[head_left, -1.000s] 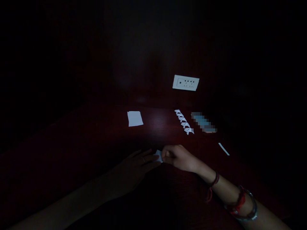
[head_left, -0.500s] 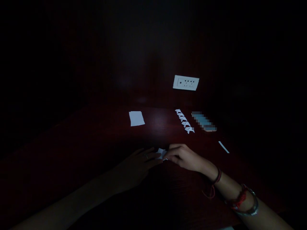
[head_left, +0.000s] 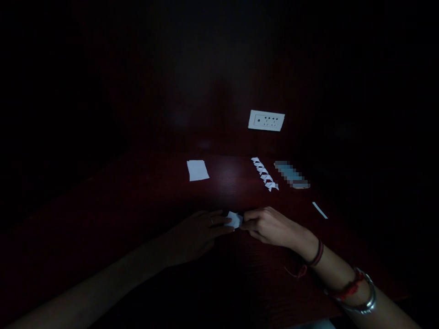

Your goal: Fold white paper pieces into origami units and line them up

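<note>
A small white folded piece of paper (head_left: 235,220) lies on the dark red table between my two hands. My left hand (head_left: 202,230), in deep shadow with a ring on one finger, has its fingers stretched out and apart. Its fingertips rest on the left part of the paper. At the paper's right edge is my right hand (head_left: 269,226), its fingers curled and pinched together with the tips at the edge. Bracelets circle the right wrist and forearm. How the paper is folded is too dim to make out fully.
A stack of white paper sheets (head_left: 198,170) lies further back. To its right runs a row of several folded white paper pieces (head_left: 263,174), then a phone (head_left: 291,174) with a blurred screen. A narrow paper strip (head_left: 319,210) lies at right. A white socket plate (head_left: 266,120) is on the wall.
My right hand has shifted slightly right, and more of the folded paper shows between the hands. My left hand has stayed almost in place. The view has moved slightly.
</note>
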`<action>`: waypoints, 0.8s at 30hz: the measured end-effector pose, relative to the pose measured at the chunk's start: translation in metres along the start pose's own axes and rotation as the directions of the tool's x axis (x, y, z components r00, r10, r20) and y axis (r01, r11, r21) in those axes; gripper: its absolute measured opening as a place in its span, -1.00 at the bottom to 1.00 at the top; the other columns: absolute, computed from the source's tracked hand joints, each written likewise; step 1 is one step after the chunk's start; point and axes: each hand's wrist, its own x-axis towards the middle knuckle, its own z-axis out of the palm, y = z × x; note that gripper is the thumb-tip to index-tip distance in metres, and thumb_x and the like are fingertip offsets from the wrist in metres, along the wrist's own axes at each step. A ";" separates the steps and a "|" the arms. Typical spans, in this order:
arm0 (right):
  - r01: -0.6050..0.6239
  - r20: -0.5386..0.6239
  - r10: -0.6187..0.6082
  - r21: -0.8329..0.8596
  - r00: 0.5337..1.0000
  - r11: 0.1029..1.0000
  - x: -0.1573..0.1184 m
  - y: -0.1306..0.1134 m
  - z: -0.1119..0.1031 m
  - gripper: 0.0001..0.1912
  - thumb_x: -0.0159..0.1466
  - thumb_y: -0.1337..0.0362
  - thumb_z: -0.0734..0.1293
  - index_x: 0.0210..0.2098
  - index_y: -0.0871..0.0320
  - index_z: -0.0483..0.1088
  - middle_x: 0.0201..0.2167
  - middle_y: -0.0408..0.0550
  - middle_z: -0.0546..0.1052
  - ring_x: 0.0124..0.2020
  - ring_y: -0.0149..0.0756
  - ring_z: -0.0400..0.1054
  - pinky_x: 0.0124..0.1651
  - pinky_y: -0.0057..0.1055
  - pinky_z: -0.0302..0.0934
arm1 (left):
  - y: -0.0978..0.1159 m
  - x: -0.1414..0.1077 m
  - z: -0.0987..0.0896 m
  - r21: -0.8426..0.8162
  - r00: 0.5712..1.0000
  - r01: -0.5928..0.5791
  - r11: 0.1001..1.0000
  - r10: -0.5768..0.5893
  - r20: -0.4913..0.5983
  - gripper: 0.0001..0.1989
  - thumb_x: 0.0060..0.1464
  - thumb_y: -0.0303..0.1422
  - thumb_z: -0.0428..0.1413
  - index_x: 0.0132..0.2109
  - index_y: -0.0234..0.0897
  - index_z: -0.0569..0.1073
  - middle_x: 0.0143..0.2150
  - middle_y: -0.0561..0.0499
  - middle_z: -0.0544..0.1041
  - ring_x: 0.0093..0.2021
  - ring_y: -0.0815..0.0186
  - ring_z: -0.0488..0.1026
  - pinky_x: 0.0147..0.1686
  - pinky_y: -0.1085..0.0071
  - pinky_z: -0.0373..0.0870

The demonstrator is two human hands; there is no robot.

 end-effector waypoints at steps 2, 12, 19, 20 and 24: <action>0.003 0.000 -0.003 -0.002 1.000 1.000 -0.001 0.001 0.000 -0.77 0.16 0.43 0.14 -0.28 0.17 0.39 -0.39 -0.10 0.39 -0.41 -0.44 0.26 -0.34 -0.50 0.10 | 0.000 0.000 0.001 0.005 1.000 0.009 1.000 -0.009 0.009 -0.45 -0.01 -0.56 -0.10 0.13 -0.04 0.06 0.17 0.14 0.07 0.15 0.22 -0.03 0.03 0.17 0.00; 0.011 -0.033 -0.010 0.029 0.999 1.000 0.003 0.003 0.008 -0.69 0.19 0.40 0.13 -0.10 0.08 0.30 -0.36 -0.12 0.36 -0.42 -0.47 0.25 -0.33 -0.52 0.11 | -0.004 0.000 0.002 -0.028 0.999 -0.026 0.999 0.025 -0.022 -0.47 0.02 -0.55 -0.11 0.13 -0.07 0.06 0.17 0.11 0.08 0.16 0.23 -0.04 0.04 0.18 -0.03; -0.028 -0.017 0.028 0.007 0.999 1.000 -0.003 0.006 0.005 -0.76 0.17 0.40 0.12 -0.27 0.15 0.38 -0.40 -0.13 0.37 -0.43 -0.45 0.25 -0.33 -0.50 0.12 | -0.002 0.001 -0.003 -0.031 1.000 -0.010 0.999 0.011 0.010 -0.49 0.03 -0.55 -0.11 0.12 -0.07 0.07 0.18 0.13 0.06 0.16 0.24 -0.05 0.05 0.18 -0.02; -0.047 -0.028 0.048 0.017 0.998 0.999 -0.004 0.008 0.005 -0.76 0.17 0.41 0.13 -0.26 0.15 0.38 -0.40 -0.13 0.37 -0.43 -0.45 0.25 -0.33 -0.50 0.12 | -0.002 0.001 -0.004 -0.035 1.000 -0.006 0.999 0.006 0.010 -0.49 0.04 -0.55 -0.11 0.12 -0.07 0.07 0.18 0.13 0.06 0.16 0.25 -0.05 0.04 0.18 -0.01; -0.074 -0.098 0.086 0.120 0.992 0.990 -0.003 0.015 0.006 -0.72 0.19 0.39 0.12 -0.14 0.14 0.32 -0.33 -0.10 0.35 -0.37 -0.45 0.26 -0.28 -0.51 0.15 | -0.002 0.000 -0.010 -0.084 1.000 -0.011 0.996 0.013 0.018 -0.52 0.05 -0.55 -0.11 0.10 -0.09 0.11 0.14 0.14 0.13 0.16 0.26 -0.05 0.05 0.20 0.02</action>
